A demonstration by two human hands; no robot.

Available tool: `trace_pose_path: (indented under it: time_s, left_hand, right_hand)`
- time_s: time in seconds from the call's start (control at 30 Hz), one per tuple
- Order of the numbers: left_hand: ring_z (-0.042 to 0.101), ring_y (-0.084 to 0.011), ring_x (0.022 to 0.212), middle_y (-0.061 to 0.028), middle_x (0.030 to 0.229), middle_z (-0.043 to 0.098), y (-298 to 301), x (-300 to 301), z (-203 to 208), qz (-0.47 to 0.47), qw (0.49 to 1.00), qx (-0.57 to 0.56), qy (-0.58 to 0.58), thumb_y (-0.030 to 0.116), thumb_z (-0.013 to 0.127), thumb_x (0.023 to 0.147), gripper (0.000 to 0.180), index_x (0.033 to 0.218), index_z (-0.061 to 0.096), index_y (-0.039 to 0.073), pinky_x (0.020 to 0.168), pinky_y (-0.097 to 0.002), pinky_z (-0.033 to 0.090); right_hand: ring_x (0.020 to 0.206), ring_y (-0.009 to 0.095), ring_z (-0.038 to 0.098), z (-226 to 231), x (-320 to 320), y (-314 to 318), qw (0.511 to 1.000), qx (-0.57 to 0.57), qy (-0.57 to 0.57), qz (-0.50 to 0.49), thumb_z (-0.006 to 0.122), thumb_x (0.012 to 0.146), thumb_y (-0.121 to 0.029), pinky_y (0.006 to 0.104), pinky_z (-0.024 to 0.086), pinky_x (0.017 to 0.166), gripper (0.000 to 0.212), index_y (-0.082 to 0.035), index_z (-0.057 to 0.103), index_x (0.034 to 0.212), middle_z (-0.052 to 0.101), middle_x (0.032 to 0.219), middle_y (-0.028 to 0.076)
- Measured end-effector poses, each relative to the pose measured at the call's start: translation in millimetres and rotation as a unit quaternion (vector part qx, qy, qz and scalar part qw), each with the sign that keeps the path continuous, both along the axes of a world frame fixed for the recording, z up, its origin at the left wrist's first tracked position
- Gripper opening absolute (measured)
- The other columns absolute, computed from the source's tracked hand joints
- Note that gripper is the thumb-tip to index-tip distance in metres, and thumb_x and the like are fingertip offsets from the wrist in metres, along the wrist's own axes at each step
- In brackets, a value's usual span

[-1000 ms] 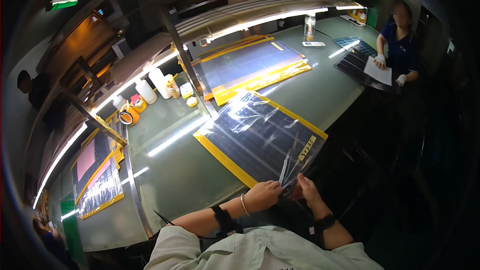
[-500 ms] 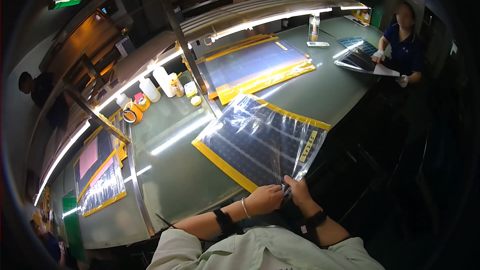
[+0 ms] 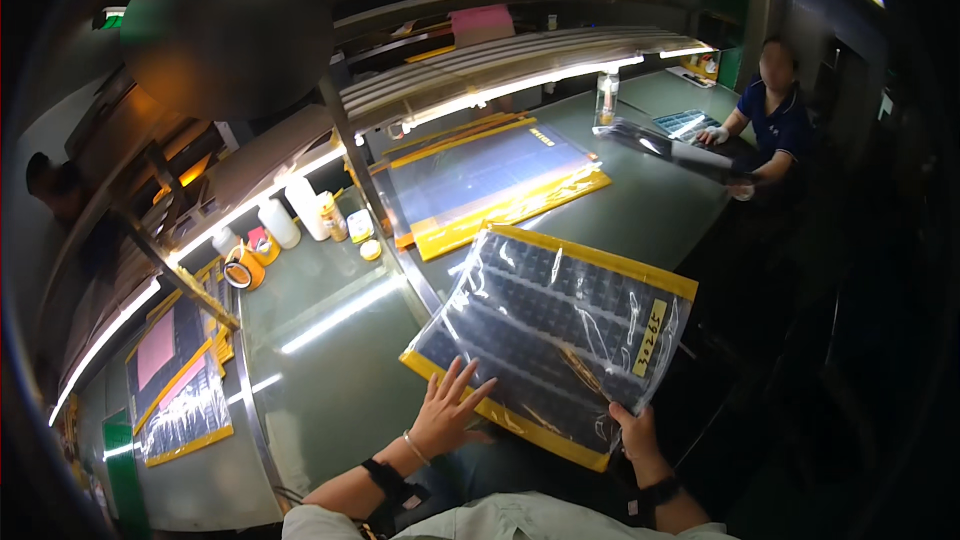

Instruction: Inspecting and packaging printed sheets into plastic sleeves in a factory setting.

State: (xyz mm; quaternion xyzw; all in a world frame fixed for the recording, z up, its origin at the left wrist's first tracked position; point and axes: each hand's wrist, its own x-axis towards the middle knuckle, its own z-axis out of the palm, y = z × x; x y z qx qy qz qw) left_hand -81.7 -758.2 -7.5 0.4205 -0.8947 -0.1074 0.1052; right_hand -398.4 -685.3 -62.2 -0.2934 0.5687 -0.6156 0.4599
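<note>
A dark film sheet in a clear plastic sleeve (image 3: 545, 325), yellow along two opposite edges and carrying a yellow label, is held up over the bench's near edge. My right hand (image 3: 638, 435) grips its lower right side, thumb on top and the other fingers hidden beneath. My left hand (image 3: 448, 415) is spread out at the yellow lower left edge; its fingertips overlap that edge, and I cannot tell whether they touch it. Behind the sleeve lies a stack of yellow-edged film sheets (image 3: 490, 175) on the bench.
Glass-topped bench (image 3: 330, 390) with a metal divider strip. White bottles (image 3: 280, 225), an orange tape roll (image 3: 240, 270) and a small round yellow-lidded pot (image 3: 371, 250) stand under the lit shelf. More sleeved sheets (image 3: 190, 400) lie at left. A co-worker (image 3: 775, 125) handles a dark sheet at far right.
My left hand has let go of the sleeve's near corner and spread open farther left. The sleeve has flattened out in my right hand. The co-worker's sheet has shifted left.
</note>
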Motion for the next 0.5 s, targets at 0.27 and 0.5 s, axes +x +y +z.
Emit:
trace_pose_path:
  time_s: [0.27,0.5]
  left_hand:
    - [0.018,-0.0369,0.138,-0.0146,0.148,0.023,-8,14,4,0.073,0.991,-0.105,0.038,0.027,0.081,0.057,0.091,0.138,0.038,0.025,0.106,-0.0608,0.016]
    - [0.037,-0.0256,0.130,-0.0030,0.131,0.049,-40,40,12,0.105,0.967,-0.233,0.024,0.009,0.063,0.073,0.048,0.119,0.059,0.023,0.109,-0.0575,0.013]
  right_hand:
    - [0.089,0.014,0.058,25,-1,-4,0.997,-0.018,-0.052,0.047,0.062,0.080,0.001,0.0268,0.045,0.082,0.029,-0.001,0.057,0.109,0.062,0.099,0.003]
    - [0.089,0.018,0.061,46,-16,-34,0.990,-0.007,-0.127,0.054,0.057,0.083,0.000,0.0311,0.050,0.080,0.030,0.000,0.053,0.113,0.061,0.101,0.008]
